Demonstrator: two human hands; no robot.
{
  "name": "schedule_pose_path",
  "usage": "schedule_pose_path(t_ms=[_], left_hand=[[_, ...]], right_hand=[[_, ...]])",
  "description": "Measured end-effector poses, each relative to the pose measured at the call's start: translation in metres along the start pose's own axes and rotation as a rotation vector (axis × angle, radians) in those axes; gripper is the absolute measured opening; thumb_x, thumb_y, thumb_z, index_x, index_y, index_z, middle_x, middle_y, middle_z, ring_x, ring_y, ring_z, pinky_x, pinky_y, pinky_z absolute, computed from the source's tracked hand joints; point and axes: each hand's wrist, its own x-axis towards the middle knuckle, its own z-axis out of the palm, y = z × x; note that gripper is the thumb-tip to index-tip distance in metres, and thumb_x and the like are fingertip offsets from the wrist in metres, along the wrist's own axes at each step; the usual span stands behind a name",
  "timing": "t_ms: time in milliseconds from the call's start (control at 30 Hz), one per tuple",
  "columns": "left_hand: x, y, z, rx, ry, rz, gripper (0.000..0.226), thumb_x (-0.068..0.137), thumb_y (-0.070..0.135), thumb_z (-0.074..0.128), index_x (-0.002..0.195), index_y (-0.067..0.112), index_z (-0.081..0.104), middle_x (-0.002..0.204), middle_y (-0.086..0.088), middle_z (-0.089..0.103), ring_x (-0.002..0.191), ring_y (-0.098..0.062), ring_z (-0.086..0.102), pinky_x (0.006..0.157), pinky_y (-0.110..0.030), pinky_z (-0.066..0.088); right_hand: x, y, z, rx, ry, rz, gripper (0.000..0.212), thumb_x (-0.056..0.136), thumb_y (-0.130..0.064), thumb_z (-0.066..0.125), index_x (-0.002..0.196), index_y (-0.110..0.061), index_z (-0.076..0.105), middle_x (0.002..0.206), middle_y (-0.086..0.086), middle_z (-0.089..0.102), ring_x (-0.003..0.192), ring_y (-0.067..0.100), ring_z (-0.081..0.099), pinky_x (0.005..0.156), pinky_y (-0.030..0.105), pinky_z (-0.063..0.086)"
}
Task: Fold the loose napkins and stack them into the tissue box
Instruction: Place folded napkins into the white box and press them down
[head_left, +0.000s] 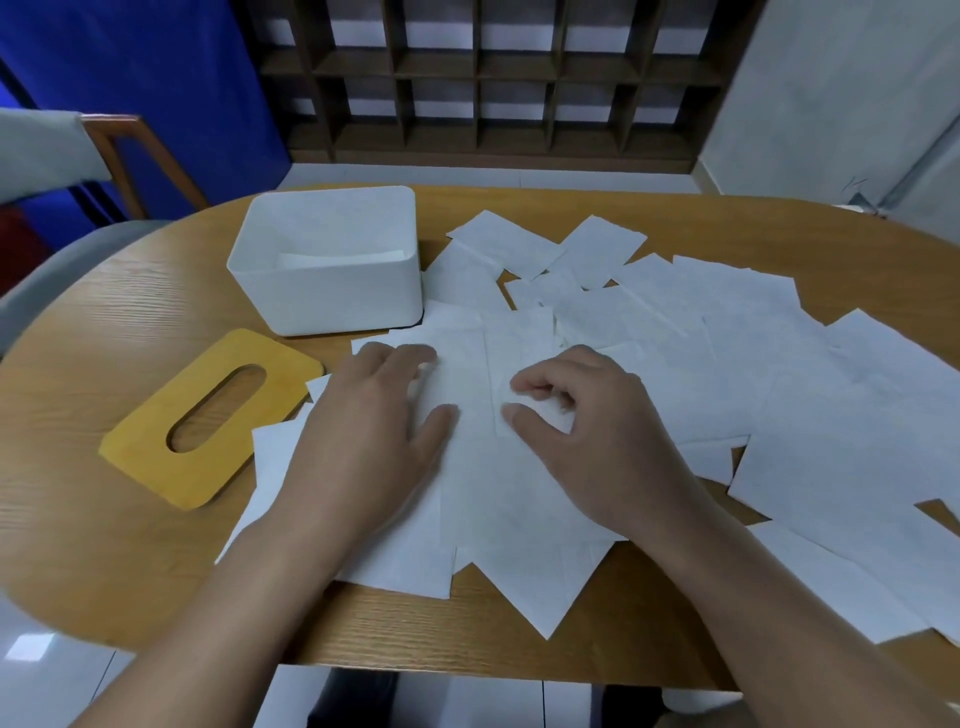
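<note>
- The left hand (374, 426) lies flat with straight, spread fingers, pressing down on a white napkin (462, 395) near the middle of the wooden table (104, 322).
- The right hand (582, 415) has curled fingers and pinches a raised fold of that same napkin between thumb and fingertips, just beside the left hand.
- Loose napkins (753, 353) overlap in a wide spread from the centre to the right side; some corners at the near side reach close to the table's front edge, and the far-right sheets run out of view.
- The white tissue box (332, 291) stands open-topped at the far left of the spread, well in from the table's rounded left edge; a napkin touches its right base. A pale band low inside may be folded sheets, though I cannot tell for sure.
- The yellow lid (208, 421), with its oval slot, lies flat on bare wood in front of the box, left of the left hand, with a napkin corner just beside its right edge.
- Bare table shows to the left of the lid and box, and along the far rim behind the napkins.
- A chair (104, 150) stands beyond the table's left end.
</note>
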Motion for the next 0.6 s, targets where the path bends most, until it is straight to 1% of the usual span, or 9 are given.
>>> schedule_pose_path(t_ms=[33,67,100,167,300,400,500,600], left_hand=[[-0.001,-0.001,0.001,0.039,-0.009,-0.015,0.068,0.097,0.054,0.072,0.157,0.028,0.053,0.142,0.002,0.061,0.132,-0.024,0.053,0.104,-0.040,0.050],[-0.001,-0.001,0.002,0.062,-0.022,-0.031,0.079,0.096,0.059,0.070,0.164,0.027,0.045,0.150,0.000,0.057,0.140,-0.027,0.046,0.111,-0.042,0.045],[-0.002,0.000,0.002,0.074,-0.033,-0.042,0.086,0.096,0.063,0.068,0.168,0.025,0.039,0.154,-0.002,0.054,0.144,-0.028,0.041,0.115,-0.042,0.041],[-0.003,0.001,0.004,0.082,-0.040,-0.048,0.092,0.096,0.067,0.065,0.170,0.023,0.033,0.155,-0.002,0.053,0.144,-0.028,0.038,0.117,-0.041,0.037],[-0.001,0.001,0.003,0.029,-0.033,-0.045,0.091,0.095,0.064,0.070,0.169,0.025,0.034,0.152,0.004,0.056,0.142,-0.024,0.039,0.114,-0.038,0.038],[0.000,0.004,0.002,-0.044,-0.036,-0.053,0.088,0.095,0.057,0.076,0.168,0.030,0.034,0.147,0.009,0.060,0.138,-0.020,0.043,0.110,-0.038,0.044],[-0.001,0.007,0.001,-0.160,-0.032,-0.057,0.084,0.097,0.046,0.080,0.166,0.037,0.034,0.140,0.012,0.064,0.133,-0.013,0.050,0.103,-0.033,0.047],[-0.001,0.010,-0.002,-0.260,0.005,-0.050,0.078,0.099,0.037,0.080,0.164,0.043,0.036,0.135,0.017,0.065,0.118,-0.006,0.062,0.097,-0.028,0.053]], right_hand=[[0.002,-0.002,0.003,-0.021,-0.008,0.006,0.027,0.102,-0.046,0.073,0.125,-0.031,0.077,0.114,-0.019,0.065,0.109,0.003,0.056,0.109,0.039,0.044],[0.003,-0.005,0.005,-0.045,-0.015,0.009,0.029,0.103,-0.047,0.072,0.127,-0.031,0.075,0.117,-0.018,0.064,0.112,0.003,0.054,0.110,0.039,0.041],[0.004,-0.006,0.008,-0.070,-0.020,0.011,0.032,0.103,-0.048,0.070,0.130,-0.030,0.075,0.119,-0.017,0.063,0.115,0.004,0.053,0.112,0.039,0.040],[0.006,-0.009,0.013,-0.112,-0.034,0.017,0.038,0.103,-0.052,0.068,0.134,-0.030,0.073,0.126,-0.015,0.062,0.123,0.007,0.050,0.114,0.039,0.037],[0.004,-0.015,0.018,-0.187,-0.061,0.028,0.047,0.103,-0.057,0.065,0.143,-0.031,0.069,0.137,-0.011,0.060,0.130,0.010,0.046,0.115,0.037,0.034],[0.003,-0.017,0.020,-0.174,-0.074,0.046,0.049,0.102,-0.057,0.067,0.144,-0.031,0.069,0.138,-0.011,0.061,0.131,0.010,0.047,0.117,0.040,0.036],[0.003,-0.019,0.020,-0.078,-0.066,0.069,0.042,0.101,-0.054,0.072,0.138,-0.033,0.073,0.134,-0.015,0.063,0.127,0.007,0.051,0.117,0.046,0.041],[0.002,-0.021,0.019,0.058,-0.063,0.079,0.035,0.100,-0.047,0.076,0.134,-0.036,0.073,0.131,-0.021,0.067,0.124,0.004,0.057,0.114,0.048,0.048]])
